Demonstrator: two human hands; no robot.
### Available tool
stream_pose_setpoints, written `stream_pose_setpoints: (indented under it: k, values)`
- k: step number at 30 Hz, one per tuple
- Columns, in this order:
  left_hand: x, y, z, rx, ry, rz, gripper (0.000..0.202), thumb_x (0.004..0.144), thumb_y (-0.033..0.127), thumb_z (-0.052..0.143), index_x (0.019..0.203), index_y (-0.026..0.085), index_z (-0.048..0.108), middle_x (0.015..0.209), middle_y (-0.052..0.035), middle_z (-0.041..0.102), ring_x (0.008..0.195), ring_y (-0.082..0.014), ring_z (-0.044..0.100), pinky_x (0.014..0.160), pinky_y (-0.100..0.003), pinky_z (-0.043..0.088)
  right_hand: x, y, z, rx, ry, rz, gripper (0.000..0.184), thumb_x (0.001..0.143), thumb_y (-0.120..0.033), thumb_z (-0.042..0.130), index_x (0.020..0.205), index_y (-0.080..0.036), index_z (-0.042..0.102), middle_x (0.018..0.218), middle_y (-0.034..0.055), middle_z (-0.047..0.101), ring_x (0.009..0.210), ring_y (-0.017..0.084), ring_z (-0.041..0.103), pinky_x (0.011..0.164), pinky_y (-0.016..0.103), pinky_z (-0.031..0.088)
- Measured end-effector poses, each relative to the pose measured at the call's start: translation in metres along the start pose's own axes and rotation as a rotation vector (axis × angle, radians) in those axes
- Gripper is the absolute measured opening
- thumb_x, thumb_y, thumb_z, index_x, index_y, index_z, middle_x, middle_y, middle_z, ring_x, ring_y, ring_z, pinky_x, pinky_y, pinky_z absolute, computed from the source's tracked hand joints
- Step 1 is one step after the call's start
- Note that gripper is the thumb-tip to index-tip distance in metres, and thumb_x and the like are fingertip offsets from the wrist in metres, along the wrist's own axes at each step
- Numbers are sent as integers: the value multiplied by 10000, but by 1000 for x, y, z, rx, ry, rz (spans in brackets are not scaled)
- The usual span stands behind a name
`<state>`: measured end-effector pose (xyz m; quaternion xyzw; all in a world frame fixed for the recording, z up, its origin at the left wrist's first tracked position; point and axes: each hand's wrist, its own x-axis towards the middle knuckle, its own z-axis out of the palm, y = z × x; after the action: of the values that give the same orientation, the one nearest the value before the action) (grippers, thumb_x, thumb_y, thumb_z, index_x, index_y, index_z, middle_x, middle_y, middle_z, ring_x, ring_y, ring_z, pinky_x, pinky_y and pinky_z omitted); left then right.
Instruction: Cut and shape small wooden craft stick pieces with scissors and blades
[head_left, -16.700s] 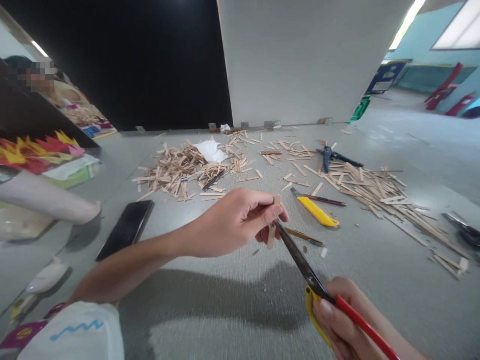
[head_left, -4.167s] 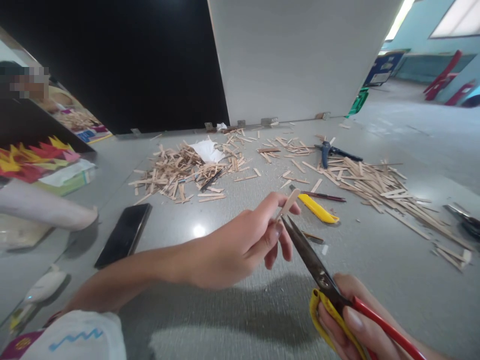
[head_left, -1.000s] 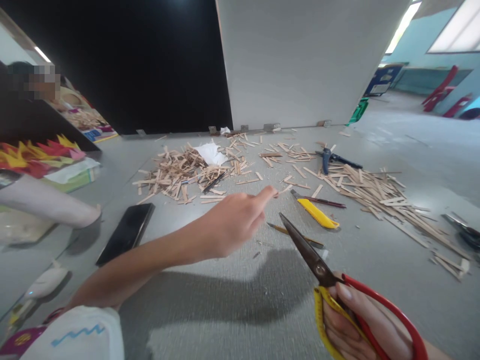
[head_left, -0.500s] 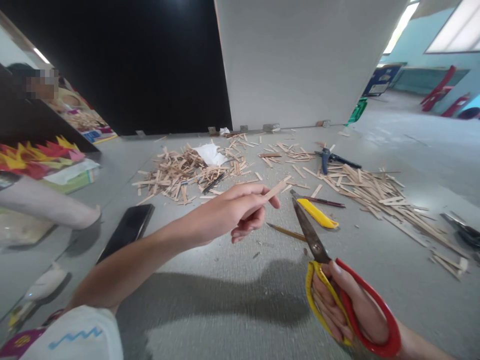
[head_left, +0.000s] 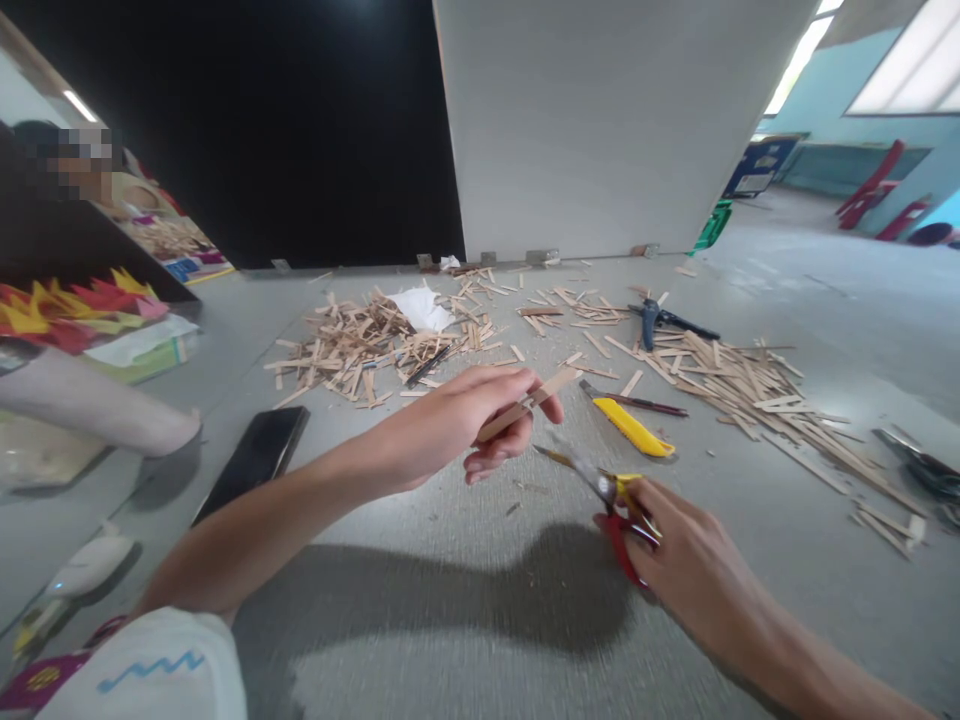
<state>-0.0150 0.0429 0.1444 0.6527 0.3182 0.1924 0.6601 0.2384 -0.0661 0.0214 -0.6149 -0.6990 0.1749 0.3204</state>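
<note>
My left hand [head_left: 491, 415] is closed on a flat wooden stick [head_left: 556, 384], held at a slant above the floor with its far end past the fingertips. To the right and lower, my right hand [head_left: 660, 535] grips scissors [head_left: 600, 483] with red and yellow handles. Their blades point up and left, below the stick and apart from it, and look blurred. On the floor just beyond the scissors lie a yellow utility knife [head_left: 636, 428] and a dark reddish pen-like tool [head_left: 652, 405]. A pencil [head_left: 551, 456] is partly hidden behind the scissors.
Piled wooden sticks [head_left: 337, 345] with a white tissue [head_left: 422, 308] lie ahead; more sticks [head_left: 727, 375] and blue-handled cutters [head_left: 651, 322] are at right. A dark phone [head_left: 259, 455] lies left, near another person's arm [head_left: 112, 400]. A black and grey panel [head_left: 570, 130] stands behind.
My right hand has turned over and moved up and left, bringing the scissors nearer my left hand. In my left hand more of the stick shows across the fingers.
</note>
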Motion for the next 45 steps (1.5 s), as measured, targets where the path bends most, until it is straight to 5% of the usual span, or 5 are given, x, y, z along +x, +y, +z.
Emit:
stream_pose_setpoints:
  k: [6,30,36,40,45]
  values:
    - [-1,0,1,2,3,12,407,1162,375,314,987,186,629,579,55,424,470,-107,343,436,-206,336,-2,15,6,-228,-119,-205,385,903,-70,558,1241,-183,702,1197,160,810,1076,311,797,931,457,670]
    - [11,-22,-5,1025,347,343,269,1083,252,401,857,207,541,567,69,433,462,-108,350,532,-279,253,9,22,7,-280,62,-277,236,1122,-210,458,1226,-228,669,1161,150,744,1082,324,738,911,456,628]
    - [21,-40,9,1030,340,287,263,1090,233,367,1157,162,611,600,66,491,476,-134,422,556,-277,297,34,39,-20,-421,292,-87,219,1104,-290,504,1235,-203,658,1177,193,712,1062,352,701,885,482,586]
    - [42,-73,20,933,137,170,198,1069,244,488,1126,185,669,630,44,627,513,-143,546,585,-253,398,57,71,-42,-672,157,120,216,1044,-179,517,1128,-149,713,1110,216,718,1001,346,692,858,448,552]
    - [67,-110,13,960,281,176,199,1025,143,540,939,187,714,851,-58,748,781,-208,700,768,-311,526,63,83,-42,-775,14,185,228,874,42,584,919,-95,760,954,242,733,913,369,708,759,418,508]
